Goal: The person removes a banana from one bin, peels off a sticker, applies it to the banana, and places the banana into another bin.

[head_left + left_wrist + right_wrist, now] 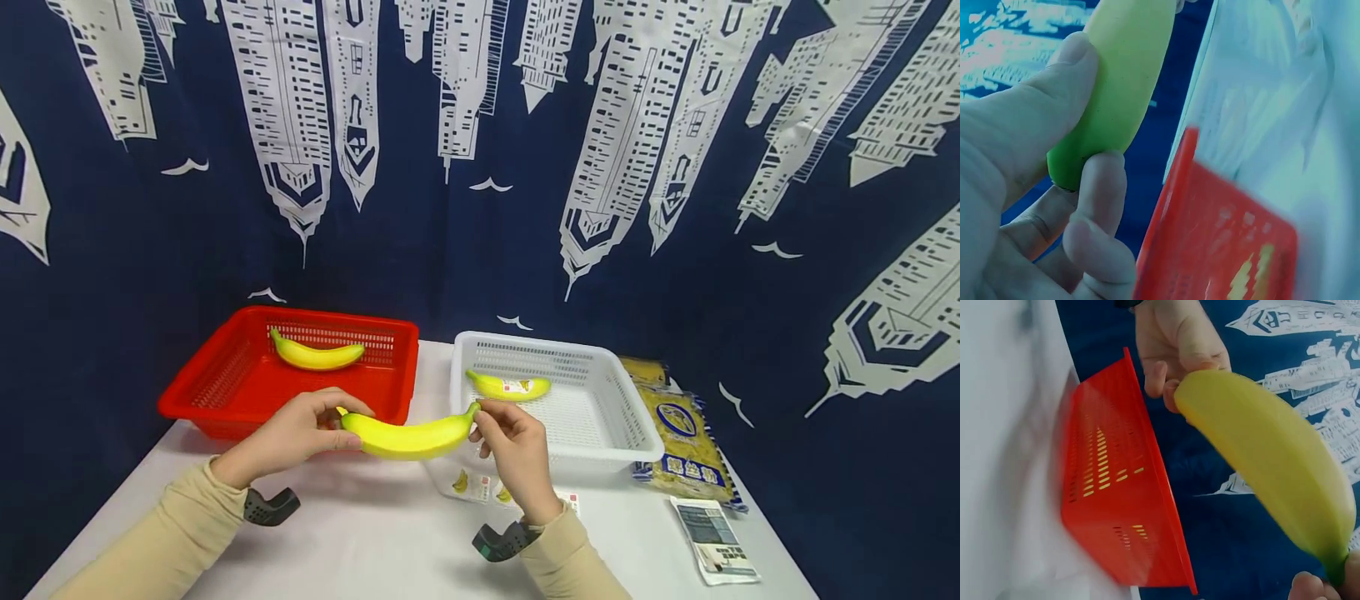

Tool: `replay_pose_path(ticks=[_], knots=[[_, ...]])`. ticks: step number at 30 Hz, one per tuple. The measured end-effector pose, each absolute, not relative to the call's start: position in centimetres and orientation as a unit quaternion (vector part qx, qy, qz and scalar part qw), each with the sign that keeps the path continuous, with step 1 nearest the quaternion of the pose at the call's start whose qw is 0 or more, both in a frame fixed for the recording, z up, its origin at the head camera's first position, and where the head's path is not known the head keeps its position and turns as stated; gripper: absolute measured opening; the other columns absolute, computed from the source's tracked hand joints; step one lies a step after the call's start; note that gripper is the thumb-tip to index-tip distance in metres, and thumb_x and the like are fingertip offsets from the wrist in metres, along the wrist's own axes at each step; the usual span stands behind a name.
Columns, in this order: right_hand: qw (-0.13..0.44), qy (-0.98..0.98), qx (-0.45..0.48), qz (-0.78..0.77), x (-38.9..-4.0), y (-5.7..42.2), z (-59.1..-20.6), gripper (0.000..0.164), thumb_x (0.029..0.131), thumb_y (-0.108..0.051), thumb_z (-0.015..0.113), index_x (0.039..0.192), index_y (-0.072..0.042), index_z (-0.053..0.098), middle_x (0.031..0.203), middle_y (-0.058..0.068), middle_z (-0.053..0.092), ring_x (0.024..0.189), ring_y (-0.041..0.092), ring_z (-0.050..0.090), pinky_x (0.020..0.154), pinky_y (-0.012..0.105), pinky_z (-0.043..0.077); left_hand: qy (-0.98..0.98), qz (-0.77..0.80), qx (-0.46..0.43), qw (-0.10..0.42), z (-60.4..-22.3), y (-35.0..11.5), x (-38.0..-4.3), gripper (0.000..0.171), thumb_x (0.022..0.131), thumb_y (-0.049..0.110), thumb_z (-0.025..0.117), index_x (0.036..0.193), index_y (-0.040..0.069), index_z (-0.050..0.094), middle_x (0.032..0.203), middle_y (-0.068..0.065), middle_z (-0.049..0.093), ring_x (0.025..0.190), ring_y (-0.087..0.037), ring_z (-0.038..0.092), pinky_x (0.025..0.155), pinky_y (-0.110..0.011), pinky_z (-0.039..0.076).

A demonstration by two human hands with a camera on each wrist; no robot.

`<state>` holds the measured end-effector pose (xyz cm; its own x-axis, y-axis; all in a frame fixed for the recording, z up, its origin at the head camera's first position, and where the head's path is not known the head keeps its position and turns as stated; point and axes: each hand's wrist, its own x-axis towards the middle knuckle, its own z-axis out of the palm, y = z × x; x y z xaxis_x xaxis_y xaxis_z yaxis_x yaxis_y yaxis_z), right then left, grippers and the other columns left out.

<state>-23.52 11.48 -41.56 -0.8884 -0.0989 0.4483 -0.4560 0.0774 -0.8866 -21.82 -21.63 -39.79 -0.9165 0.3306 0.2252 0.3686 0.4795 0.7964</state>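
Note:
Between both hands a yellow banana (pixel 408 438) is held up level above the table, in front of the two baskets. My left hand (pixel 306 429) pinches its blunt end between thumb and fingers; the left wrist view shows the thumb (pixel 1069 75) on one side and fingertips beneath. At the other end, my right hand (pixel 513 446) pinches the green stem with thumb and fingertips. No sticker shows on this banana's visible sides. A second banana (pixel 317 354) lies in the red basket (pixel 288 317). Another, bearing a white label (pixel 517 386), lies in the white basket (pixel 461 367).
Below the right hand, a clear sheet with banana stickers (pixel 471 486) lies on the white table (pixel 360 533). Yellow food packets (pixel 682 442) stand beside the white basket, with a small printed packet (pixel 715 542) nearer the front right. A navy curtain (pixel 435 250) hangs behind.

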Motion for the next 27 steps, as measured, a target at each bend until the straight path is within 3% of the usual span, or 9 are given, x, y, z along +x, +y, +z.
replay_pose_path(ticks=[4, 8, 14, 21, 27], knots=[[0.128, -0.723, 0.177, 0.656, -22.0, 14.4, -42.6, 0.013, 0.097, -0.015, 0.073, 0.102, -0.003, 0.074, 0.082, 0.015, 0.072, 0.062, 0.019, 0.067, 0.052, 0.026, 0.055, -0.840, -0.491, -0.231, 0.010, -41.8, -19.2, -21.3, 0.036, 0.079, 0.031, 0.090, 0.112, 0.026, 0.076, 0.101, 0.000, 0.069, 0.085, -0.022, 0.058, 0.069, -0.025, 0.048], [0.091, -0.726, 0.150, 0.665, -21.1, 16.4, -44.0, 0.018, 0.096, -0.017, 0.074, 0.094, 0.001, 0.070, 0.074, 0.015, 0.068, 0.057, 0.016, 0.064, 0.050, 0.024, 0.053, -0.826, -0.506, -0.248, -0.017, -44.5, -17.3, -21.1, 0.036, 0.077, 0.031, 0.092, 0.109, 0.026, 0.077, 0.101, 0.001, 0.069, 0.086, -0.020, 0.057, 0.068, -0.024, 0.047], [0.016, -0.742, 0.122, 0.658, -20.8, 17.7, -46.1, 0.022, 0.095, -0.017, 0.075, 0.096, 0.004, 0.069, 0.074, 0.013, 0.068, 0.056, 0.014, 0.063, 0.051, 0.023, 0.052, -0.829, -0.498, -0.245, -0.063, -47.7, -16.7, -21.4, 0.035, 0.076, 0.031, 0.092, 0.107, 0.024, 0.077, 0.092, 0.001, 0.067, 0.079, -0.013, 0.057, 0.064, -0.023, 0.046], [-0.067, -0.788, 0.156, 0.592, -21.2, 18.2, -47.9, 0.019, 0.097, -0.016, 0.072, 0.096, 0.003, 0.070, 0.077, 0.021, 0.071, 0.052, 0.012, 0.061, 0.046, 0.023, 0.050, -0.829, -0.495, -0.251, -0.076, -49.3, -17.3, -21.4, 0.033, 0.074, 0.030, 0.093, 0.101, 0.020, 0.077, 0.071, 0.005, 0.057, 0.068, -0.006, 0.051, 0.061, -0.021, 0.043], [-0.084, -0.830, 0.146, 0.532, -21.7, 17.7, -49.1, 0.018, 0.099, -0.021, 0.070, 0.094, -0.003, 0.071, 0.071, 0.010, 0.069, 0.048, 0.011, 0.058, 0.043, 0.021, 0.047, -0.828, -0.488, -0.263, -0.081, -49.9, -17.1, -21.2, 0.032, 0.074, 0.032, 0.094, 0.098, 0.022, 0.075, 0.069, 0.007, 0.055, 0.065, -0.003, 0.049, 0.059, -0.021, 0.041]])
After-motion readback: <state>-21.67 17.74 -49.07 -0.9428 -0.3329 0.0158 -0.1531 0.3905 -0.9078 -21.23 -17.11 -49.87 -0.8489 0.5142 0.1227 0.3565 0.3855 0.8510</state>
